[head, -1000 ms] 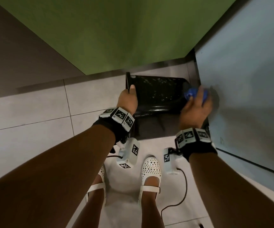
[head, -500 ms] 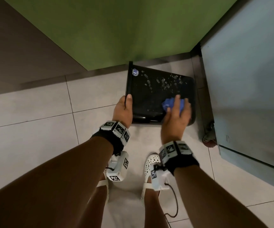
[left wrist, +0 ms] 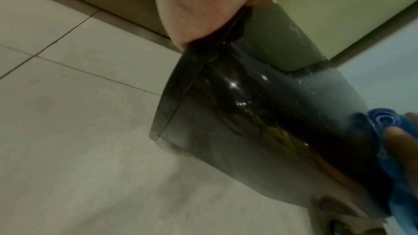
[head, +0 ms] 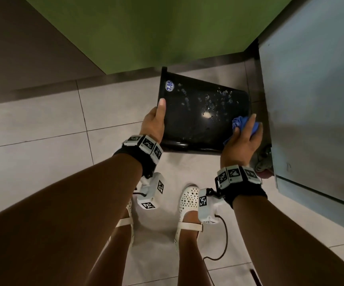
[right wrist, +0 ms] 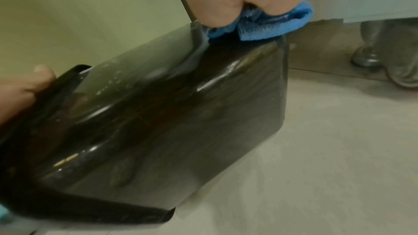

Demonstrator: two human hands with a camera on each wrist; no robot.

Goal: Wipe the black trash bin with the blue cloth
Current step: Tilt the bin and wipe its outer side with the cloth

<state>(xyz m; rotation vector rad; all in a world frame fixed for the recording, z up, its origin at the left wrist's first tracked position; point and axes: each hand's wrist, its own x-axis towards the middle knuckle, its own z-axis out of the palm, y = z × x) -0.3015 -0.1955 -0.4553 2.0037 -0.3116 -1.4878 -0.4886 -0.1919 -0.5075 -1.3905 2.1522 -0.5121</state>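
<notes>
The black trash bin (head: 196, 120) is tipped on the tiled floor, with its glossy side up, speckled with white droplets. A price sticker (head: 169, 86) sits near its far left corner. My left hand (head: 155, 122) grips the bin's left rim, thumb on top. My right hand (head: 245, 137) holds the bunched blue cloth (head: 238, 123) against the bin's right edge. The left wrist view shows the bin (left wrist: 260, 113) and the cloth (left wrist: 398, 158) at the right. In the right wrist view the cloth (right wrist: 271, 24) lies under my fingers on the bin (right wrist: 181, 113).
A green wall panel (head: 156, 27) stands behind the bin. A pale blue cabinet (head: 311, 100) on a caster wheel (head: 263, 162) is close on the right. My feet in white shoes (head: 187, 203) stand just in front. A cable (head: 224, 244) hangs from the right wrist camera.
My right hand swept the cloth from the bin's far right corner to its middle, then back to the right edge. The bin turned in my grip; the left hand kept its hold.
</notes>
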